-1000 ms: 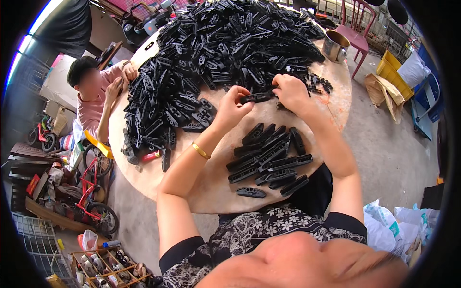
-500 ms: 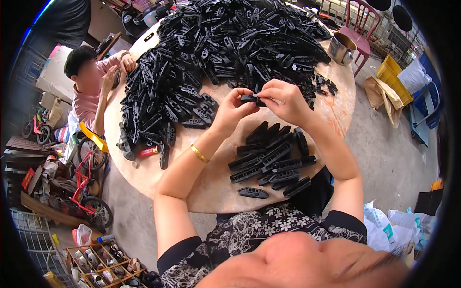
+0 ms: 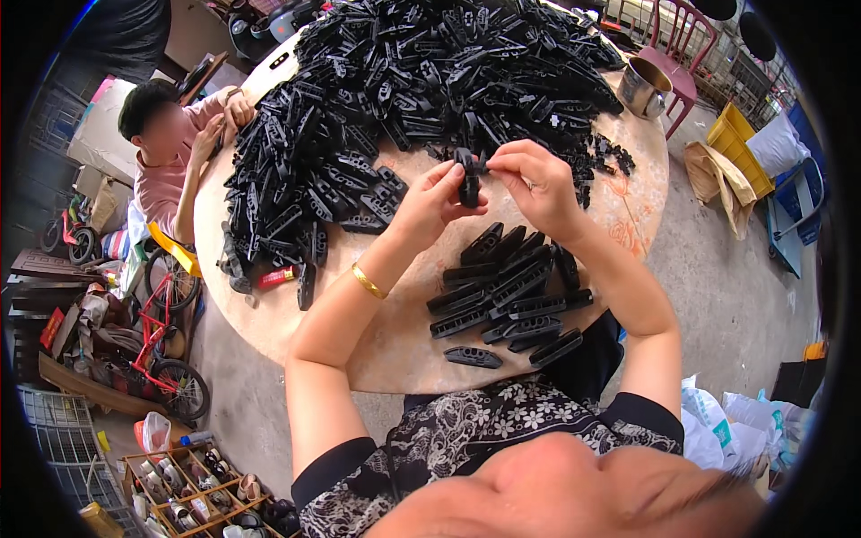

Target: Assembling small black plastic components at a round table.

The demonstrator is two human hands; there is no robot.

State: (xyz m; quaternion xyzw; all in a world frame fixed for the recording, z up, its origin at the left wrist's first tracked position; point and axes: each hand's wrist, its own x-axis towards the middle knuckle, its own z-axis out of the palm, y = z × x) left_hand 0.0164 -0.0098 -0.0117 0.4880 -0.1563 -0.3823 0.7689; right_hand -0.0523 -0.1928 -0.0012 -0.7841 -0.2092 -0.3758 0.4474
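Observation:
My left hand (image 3: pixel 437 202) is closed round a black plastic part (image 3: pixel 469 186), held upright above the table. Right beside it, the fingers of my right hand (image 3: pixel 538 182) are pinched together at the part's upper edge. A tiny dark bit shows at those fingertips, too small to name. Nearer to me on the table lies a loose group of long black plastic parts (image 3: pixel 518 285) with slots and holes. One of them, a single black part (image 3: pixel 473 357), rests apart at the front. Beyond my hands spreads a large heap of similar black parts (image 3: pixel 421 76).
The round table (image 3: pixel 260 327) has a red-labelled object (image 3: pixel 275 277) at left and a metal pot (image 3: pixel 643 87) at far right. Small black pieces (image 3: pixel 612 154) lie near the pot. Across to the left sits a person (image 3: pixel 170 170) in pink. A dark red chair (image 3: pixel 668 54) stands behind.
The black part in my left hand has turned from lying level to upright. My right hand has shifted slightly right, off the part's middle. The person at left has lowered their hands a little.

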